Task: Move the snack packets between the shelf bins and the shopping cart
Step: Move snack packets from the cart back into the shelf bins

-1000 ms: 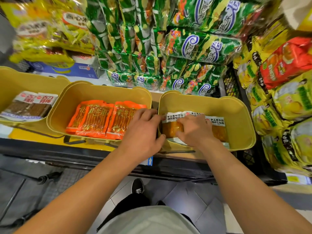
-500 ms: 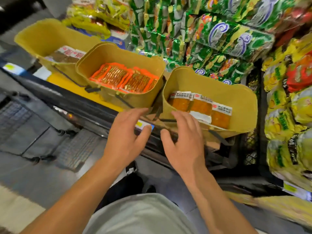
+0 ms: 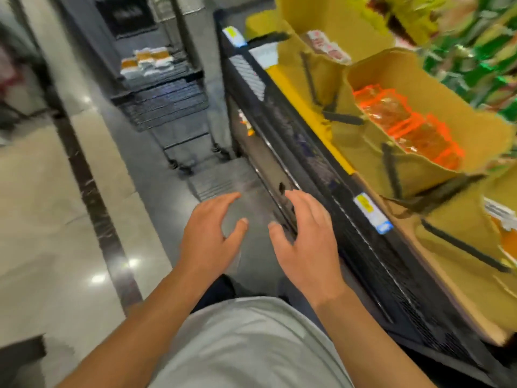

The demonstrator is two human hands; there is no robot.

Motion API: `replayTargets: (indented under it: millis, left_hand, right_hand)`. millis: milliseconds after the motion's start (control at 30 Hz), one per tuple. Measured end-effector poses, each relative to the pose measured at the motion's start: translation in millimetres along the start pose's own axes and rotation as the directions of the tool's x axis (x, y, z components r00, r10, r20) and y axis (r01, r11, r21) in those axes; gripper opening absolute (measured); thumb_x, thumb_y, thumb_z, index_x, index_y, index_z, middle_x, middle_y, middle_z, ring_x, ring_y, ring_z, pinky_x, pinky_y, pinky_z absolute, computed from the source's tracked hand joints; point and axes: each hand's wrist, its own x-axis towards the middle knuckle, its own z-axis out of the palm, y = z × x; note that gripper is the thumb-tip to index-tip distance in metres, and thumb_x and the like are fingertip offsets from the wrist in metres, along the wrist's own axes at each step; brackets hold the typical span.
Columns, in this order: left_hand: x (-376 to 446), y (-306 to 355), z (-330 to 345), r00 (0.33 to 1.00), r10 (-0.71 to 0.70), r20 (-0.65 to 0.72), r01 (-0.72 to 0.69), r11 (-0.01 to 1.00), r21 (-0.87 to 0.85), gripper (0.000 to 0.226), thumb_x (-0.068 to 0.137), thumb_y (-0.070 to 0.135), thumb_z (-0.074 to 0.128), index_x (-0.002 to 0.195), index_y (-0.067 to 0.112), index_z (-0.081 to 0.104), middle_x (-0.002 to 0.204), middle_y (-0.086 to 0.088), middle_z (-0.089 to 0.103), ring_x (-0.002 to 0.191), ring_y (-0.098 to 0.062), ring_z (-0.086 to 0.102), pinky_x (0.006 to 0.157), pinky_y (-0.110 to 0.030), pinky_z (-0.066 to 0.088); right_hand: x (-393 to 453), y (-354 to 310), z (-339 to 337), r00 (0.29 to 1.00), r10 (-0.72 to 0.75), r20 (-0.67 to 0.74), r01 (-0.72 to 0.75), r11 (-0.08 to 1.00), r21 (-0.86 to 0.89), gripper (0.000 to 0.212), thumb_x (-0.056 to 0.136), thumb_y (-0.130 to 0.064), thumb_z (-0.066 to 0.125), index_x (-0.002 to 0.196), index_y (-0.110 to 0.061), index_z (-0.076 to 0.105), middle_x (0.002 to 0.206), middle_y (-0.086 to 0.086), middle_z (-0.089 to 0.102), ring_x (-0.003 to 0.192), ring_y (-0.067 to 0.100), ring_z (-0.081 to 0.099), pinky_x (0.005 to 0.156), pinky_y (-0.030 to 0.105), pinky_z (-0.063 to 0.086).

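Aisle: glossy grey tiled floor (image 3: 50, 219), blurred by head motion.
Landmark: black wire shopping cart (image 3: 165, 105) ahead, packets inside.
Bins: mustard plastic shelf bin (image 3: 475, 107), right of the cart, holds orange snack packets (image 3: 405, 127).
Hands: left hand (image 3: 209, 236) and right hand (image 3: 305, 242), both spread, empty, short of the cart.
Advice: probably walk closer, then pinch one packet.

A single head-worn view is given, tilted and blurred, aimed forward and down along the aisle floor (image 3: 42, 219); the shelf (image 3: 321, 169) is seen close at right, the shopping cart (image 3: 165, 99) farther ahead.
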Motion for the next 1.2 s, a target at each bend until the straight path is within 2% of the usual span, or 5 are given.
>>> replayTargets:
  millis: [333, 533, 700, 933, 1200]
  left_hand:
    - [43, -136, -124, 0.948, -0.247, -0.199, 0.236, 0.969, -0.078, 0.051, 0.092, 0.037, 0.057, 0.141, 0.023, 0.053, 0.138, 0.002, 0.057, 0.130, -0.016, 0.045, 0.105, -0.025, 0.032]
    - [77, -190, -184, 0.920, -0.303, -0.249, 0.294, 0.953, -0.076, 0.050, 0.092, 0.037, 0.054, 0.139, 0.022, 0.055, 0.139, 0.002, 0.058, 0.128, -0.017, 0.050, 0.106, -0.026, 0.033]
    - [114, -215, -202, 0.886, -0.384, -0.262, 0.368, 0.923, -0.110, 0.049, 0.096, 0.029, 0.061, 0.144, 0.023, 0.051, 0.144, 0.004, 0.053, 0.134, -0.015, 0.044, 0.108, -0.022, 0.026]
    - [204, -235, -224, 0.845, -0.443, -0.298, 0.416, 0.897, -0.153, 0.049, 0.095, 0.027, 0.063, 0.143, 0.024, 0.052, 0.143, 0.005, 0.054, 0.133, -0.014, 0.044, 0.105, -0.020, 0.026]
    - [334, -242, -255, 0.843, -0.447, -0.299, 0.421, 0.895, -0.148, 0.052, 0.095, 0.027, 0.064, 0.144, 0.022, 0.050, 0.143, 0.002, 0.054, 0.133, -0.016, 0.043, 0.107, -0.021, 0.026]
  right_hand:
    - [101, -132, 138, 0.947, -0.214, 0.239, 0.215, 0.976, 0.023, 0.060, 0.090, -0.038, 0.056, 0.144, -0.014, 0.047, 0.146, 0.001, 0.049, 0.138, 0.019, 0.040, 0.117, 0.038, 0.031]
    - [146, -186, 192, 0.930, -0.192, 0.315, 0.187, 0.981, 0.044, 0.057, 0.094, -0.031, 0.062, 0.146, -0.018, 0.045, 0.147, -0.001, 0.046, 0.138, 0.016, 0.037, 0.116, 0.032, 0.029]
    - [183, -207, 223, 0.910, -0.192, 0.368, 0.182, 0.981, 0.062, 0.061, 0.089, -0.039, 0.054, 0.145, -0.018, 0.045, 0.147, -0.001, 0.046, 0.137, 0.016, 0.038, 0.116, 0.036, 0.031]
    - [283, -234, 260, 0.890, -0.209, 0.406, 0.209, 0.977, 0.045, 0.057, 0.091, -0.026, 0.063, 0.145, -0.019, 0.046, 0.148, -0.001, 0.046, 0.139, 0.017, 0.038, 0.116, 0.042, 0.033]
    - [423, -263, 283, 0.844, -0.278, 0.460, 0.306, 0.952, 0.013, 0.058, 0.092, -0.029, 0.063, 0.145, -0.013, 0.047, 0.148, 0.003, 0.047, 0.139, 0.018, 0.038, 0.117, 0.029, 0.026]
